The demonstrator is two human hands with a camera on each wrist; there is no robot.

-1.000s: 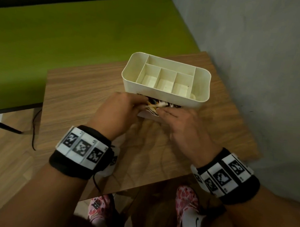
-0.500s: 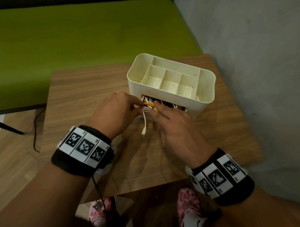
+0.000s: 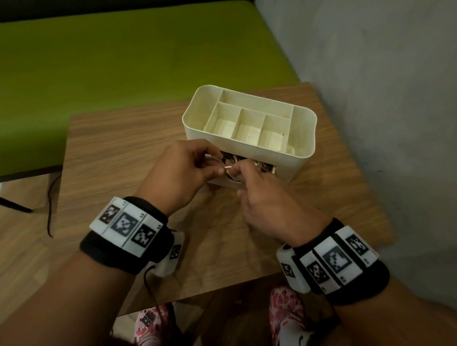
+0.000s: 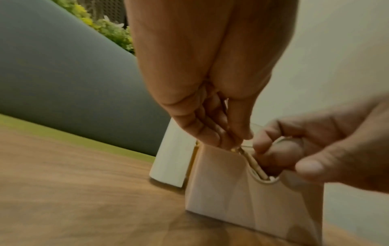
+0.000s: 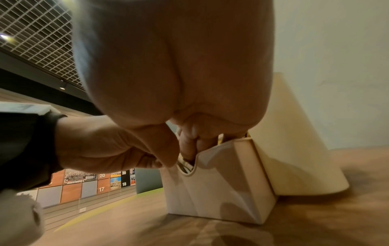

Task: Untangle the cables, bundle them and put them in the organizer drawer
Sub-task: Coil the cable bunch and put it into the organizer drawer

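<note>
Cables (image 3: 248,165) lie packed in the pulled-out drawer (image 4: 242,186) at the front of the cream organizer (image 3: 301,139), which stands on the wooden table (image 3: 119,148) near the grey wall (image 3: 393,101). One thin white cable end (image 3: 229,167) stretches between the two hands just above the drawer's notched front edge. The left hand (image 3: 182,168) pinches it between thumb and curled fingers; the right hand (image 3: 260,199) has its fingers bent down into the drawer, thumb and forefinger nipping the same strand. In the left wrist view the strand (image 4: 252,162) runs down into the notch, the right hand's fingers (image 4: 273,146) hooked behind it.

By my reckoning these cords are light and limp, with some spring in the coils, so a loose end will likely creep back out of the drawer. The sheath looks smooth and may slip through a gentle pinch. Best hold is probably close behind the stiff plug, not on the plug's metal tip, tucking it under the other coils. Bundle ties, if any, cannot be made out. The top compartments (image 3: 249,127) show no cables.
</note>
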